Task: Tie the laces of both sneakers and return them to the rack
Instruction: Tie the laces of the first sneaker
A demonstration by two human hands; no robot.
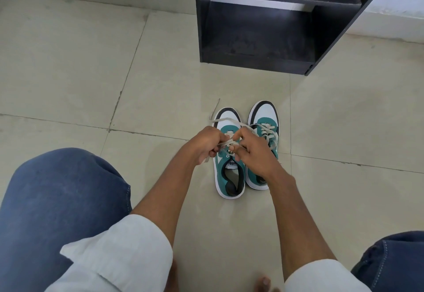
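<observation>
Two teal-and-white sneakers stand side by side on the beige tiled floor (91, 73), before the black wooden rack (257, 39). The left hand (204, 145) and right hand (254, 151) each pinch the cream laces (226, 121) above the left sneaker (229, 177); the right sneaker (266, 117) touches it.

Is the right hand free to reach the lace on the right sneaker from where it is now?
Probably not yet: the right hand is pinching the left sneaker's lace, though the right sneaker sits just beside it, unobstructed.
</observation>
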